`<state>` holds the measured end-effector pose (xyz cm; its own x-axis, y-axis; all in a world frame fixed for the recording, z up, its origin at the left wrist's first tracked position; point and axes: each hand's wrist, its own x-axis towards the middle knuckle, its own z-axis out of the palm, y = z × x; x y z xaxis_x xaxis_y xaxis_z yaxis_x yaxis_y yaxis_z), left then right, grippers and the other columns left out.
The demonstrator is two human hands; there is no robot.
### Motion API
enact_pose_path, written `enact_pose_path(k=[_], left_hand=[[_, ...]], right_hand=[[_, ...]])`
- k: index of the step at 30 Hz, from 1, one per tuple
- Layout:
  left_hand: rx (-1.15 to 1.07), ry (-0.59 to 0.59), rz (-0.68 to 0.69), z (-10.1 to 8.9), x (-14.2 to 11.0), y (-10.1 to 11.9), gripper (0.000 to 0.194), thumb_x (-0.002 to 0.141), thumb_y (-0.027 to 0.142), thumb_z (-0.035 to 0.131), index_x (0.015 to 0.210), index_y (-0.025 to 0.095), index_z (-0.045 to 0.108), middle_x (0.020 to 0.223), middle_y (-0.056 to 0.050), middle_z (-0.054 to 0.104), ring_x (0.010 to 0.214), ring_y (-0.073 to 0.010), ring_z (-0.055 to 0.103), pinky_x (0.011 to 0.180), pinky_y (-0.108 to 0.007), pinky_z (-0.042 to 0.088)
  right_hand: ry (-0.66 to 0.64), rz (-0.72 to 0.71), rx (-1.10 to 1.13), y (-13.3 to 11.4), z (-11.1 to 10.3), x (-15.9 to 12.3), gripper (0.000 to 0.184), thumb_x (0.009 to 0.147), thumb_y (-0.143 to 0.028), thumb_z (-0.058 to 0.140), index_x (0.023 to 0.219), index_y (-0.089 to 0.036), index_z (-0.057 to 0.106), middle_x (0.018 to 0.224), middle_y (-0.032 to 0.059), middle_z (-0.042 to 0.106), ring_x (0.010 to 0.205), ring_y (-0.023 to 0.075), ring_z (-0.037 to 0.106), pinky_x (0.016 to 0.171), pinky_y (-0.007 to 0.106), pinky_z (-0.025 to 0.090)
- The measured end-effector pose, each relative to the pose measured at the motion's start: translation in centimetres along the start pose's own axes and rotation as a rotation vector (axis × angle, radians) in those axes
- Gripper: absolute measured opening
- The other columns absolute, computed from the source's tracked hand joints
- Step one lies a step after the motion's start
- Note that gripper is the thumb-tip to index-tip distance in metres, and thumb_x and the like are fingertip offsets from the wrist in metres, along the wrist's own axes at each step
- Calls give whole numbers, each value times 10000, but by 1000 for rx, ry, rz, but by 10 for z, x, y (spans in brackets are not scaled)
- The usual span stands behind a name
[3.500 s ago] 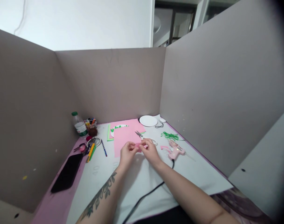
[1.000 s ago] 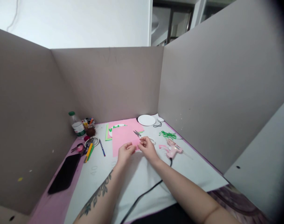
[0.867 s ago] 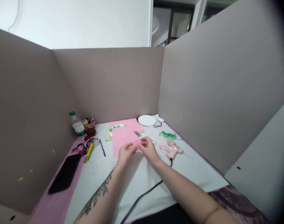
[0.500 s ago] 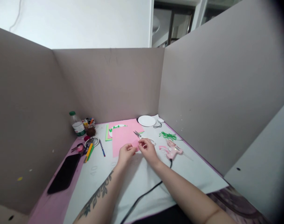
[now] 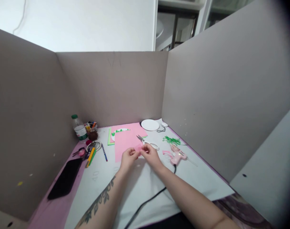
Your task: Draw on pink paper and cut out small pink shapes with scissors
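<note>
A small piece of pink paper [image 5: 138, 148] is pinched between both hands above the middle of the table. My left hand [image 5: 129, 156] is closed on its left side, and my right hand [image 5: 150, 153] grips its right side with thumb and fingers. Just beyond the fingers, scissors [image 5: 145, 140] with white handles lie with their blades apart. Behind the left hand rests a large sheet of pink paper [image 5: 122, 143]. Part of the small piece is hidden by the fingers.
On the right lie a pink glue gun [image 5: 179, 156] with a black cord [image 5: 147, 202], pink scraps [image 5: 167, 153] and green strips [image 5: 171, 140]. A white disc [image 5: 150, 125] is at the back. A phone [image 5: 65, 178], pens [image 5: 90, 156], a tape roll [image 5: 97, 145] and a bottle [image 5: 80, 129] line the left.
My right hand has shifted slightly left and down, closer to the left hand, and the small pink paper between them shows at a different angle. The other things lie as before.
</note>
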<state>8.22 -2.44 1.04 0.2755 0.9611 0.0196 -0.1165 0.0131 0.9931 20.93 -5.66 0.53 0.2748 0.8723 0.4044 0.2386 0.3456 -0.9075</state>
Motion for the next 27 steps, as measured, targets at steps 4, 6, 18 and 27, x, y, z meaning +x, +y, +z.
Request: enact_pose_path(k=[4,6,18,27], left_hand=[[-4,4,3,-1,1,-1,335,556,376,766,699,134,583,581,-15,612,528,-106,532,523,-202,374],[4,26,3,-5,3,2,305,550,343,761,695,134,593,591,-19,619,537,-112,545,533,-208,393],[-78,139,-85,-20,9,13,187,541,220,701,654,145,572,600,-16,629,547,-115,572,521,-205,400],[-282,16,-184,-2,-4,5,297,541,301,768,710,146,579,665,-26,637,629,-133,607,529,-200,383]], right_hand=[[22,23,-31,-2,-2,0,113,721,-263,581,661,-183,528,629,-14,534,611,140,505,568,240,411],[52,27,-43,0,-3,1,119,718,-265,577,644,-186,527,615,-16,533,605,141,501,570,242,409],[119,-125,-384,19,2,9,83,718,-238,612,759,-189,665,890,103,616,892,255,533,819,390,417],[-5,-28,18,3,5,7,159,709,-225,580,857,-175,606,758,34,622,656,158,547,610,261,447]])
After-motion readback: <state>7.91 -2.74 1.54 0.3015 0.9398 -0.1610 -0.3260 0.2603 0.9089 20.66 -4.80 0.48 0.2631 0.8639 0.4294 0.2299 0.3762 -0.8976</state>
